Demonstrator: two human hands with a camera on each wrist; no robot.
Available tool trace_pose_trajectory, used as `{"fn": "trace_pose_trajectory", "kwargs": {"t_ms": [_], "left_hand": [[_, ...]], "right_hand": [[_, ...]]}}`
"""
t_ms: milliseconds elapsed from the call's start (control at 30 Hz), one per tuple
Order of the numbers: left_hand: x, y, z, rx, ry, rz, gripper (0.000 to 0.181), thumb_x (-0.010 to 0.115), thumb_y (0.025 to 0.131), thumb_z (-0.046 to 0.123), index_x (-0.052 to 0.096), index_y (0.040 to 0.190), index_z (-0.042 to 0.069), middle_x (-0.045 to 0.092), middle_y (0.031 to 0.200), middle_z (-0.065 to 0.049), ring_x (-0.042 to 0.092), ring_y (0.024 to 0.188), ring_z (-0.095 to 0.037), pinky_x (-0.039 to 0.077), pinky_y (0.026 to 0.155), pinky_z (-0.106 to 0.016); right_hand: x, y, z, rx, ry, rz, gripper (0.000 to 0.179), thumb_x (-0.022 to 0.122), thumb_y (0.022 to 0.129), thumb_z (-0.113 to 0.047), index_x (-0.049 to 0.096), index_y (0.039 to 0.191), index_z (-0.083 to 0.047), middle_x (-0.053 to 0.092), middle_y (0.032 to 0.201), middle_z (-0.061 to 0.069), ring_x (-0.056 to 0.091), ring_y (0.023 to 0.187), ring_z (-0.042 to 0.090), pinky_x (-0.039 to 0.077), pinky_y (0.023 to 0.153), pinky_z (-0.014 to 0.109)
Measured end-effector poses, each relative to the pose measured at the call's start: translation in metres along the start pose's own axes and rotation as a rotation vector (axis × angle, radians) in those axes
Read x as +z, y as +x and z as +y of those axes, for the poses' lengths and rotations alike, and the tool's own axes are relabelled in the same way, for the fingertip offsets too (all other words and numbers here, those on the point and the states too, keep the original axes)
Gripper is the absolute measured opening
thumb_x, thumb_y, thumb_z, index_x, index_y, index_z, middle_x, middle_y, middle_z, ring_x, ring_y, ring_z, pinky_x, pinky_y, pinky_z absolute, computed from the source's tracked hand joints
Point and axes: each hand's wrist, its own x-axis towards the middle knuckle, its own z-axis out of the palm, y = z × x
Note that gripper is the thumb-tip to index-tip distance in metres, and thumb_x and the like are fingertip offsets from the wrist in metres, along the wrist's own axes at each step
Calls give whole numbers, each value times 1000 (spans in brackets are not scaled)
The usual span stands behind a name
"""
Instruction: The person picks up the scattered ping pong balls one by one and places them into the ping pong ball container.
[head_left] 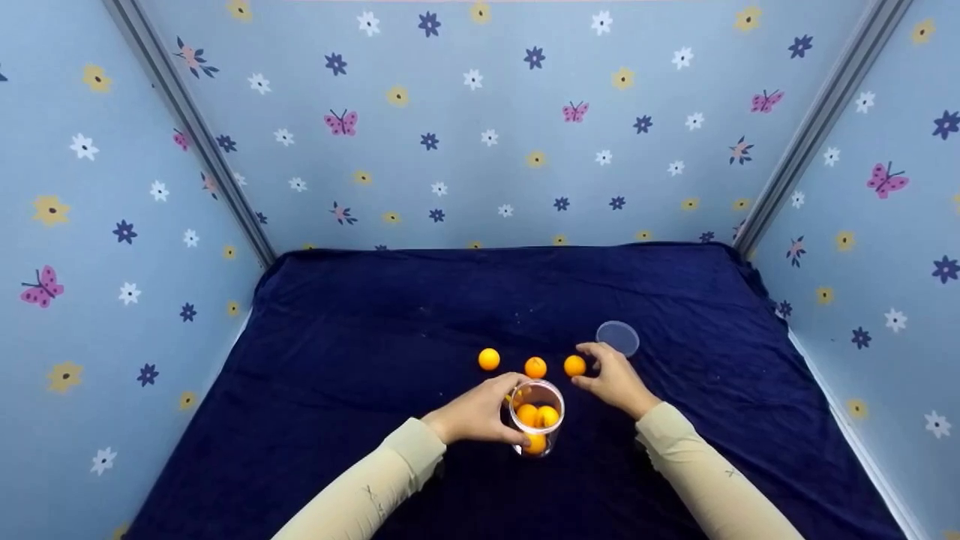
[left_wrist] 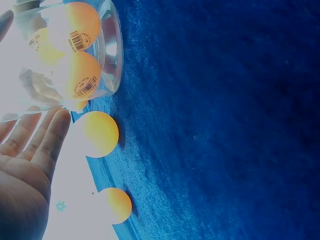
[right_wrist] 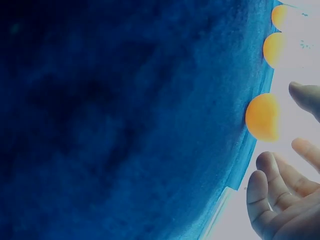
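My left hand [head_left: 480, 411] grips a clear plastic jar [head_left: 553, 439] from its left side, thumb in front and fingers behind. Its mouth is uncovered and tilts toward me. Inside lie several orange ping-pong balls [head_left: 547, 417]; barcodes are printed on those in the left wrist view. Beyond the jar, three more sit in a row on the cloth: a left ball [head_left: 489, 359], a middle ball [head_left: 535, 367] and a right ball [head_left: 574, 366]. Around the right ball my right hand [head_left: 616, 379] spreads thumb and fingers, which stand apart from it in the right wrist view.
A round clear lid [head_left: 619, 337] lies flat just beyond my right hand. Dark blue cloth [head_left: 360, 322] with wrinkles covers the table. Flower-patterned panels [head_left: 480, 172] wall in the back and both sides, with grey metal posts [head_left: 199, 135] at the back corners.
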Motion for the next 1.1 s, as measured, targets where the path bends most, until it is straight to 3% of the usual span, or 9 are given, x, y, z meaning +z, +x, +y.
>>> {"fn": "trace_pose_trajectory", "kwargs": {"t_ms": [700, 1100], "left_hand": [[0, -2, 0, -9, -23, 4, 85, 99, 79, 35, 57, 148, 7, 67, 143, -8, 67, 128, -25, 53, 114, -34], [1, -5, -3, 2, -97, 1, 83, 98, 81, 28, 56, 148, 5, 66, 143, -13, 69, 124, -31, 58, 104, -29]], "right_hand": [[5, 8, -1, 23, -46, -77, 50, 89, 88, -7, 70, 133, 3, 74, 118, 21, 69, 93, 30, 59, 87, 48], [8, 9, 1, -22, -59, -44, 35, 85, 90, -2, 74, 123, 5, 76, 112, 20, 67, 89, 26, 57, 82, 42]]}}
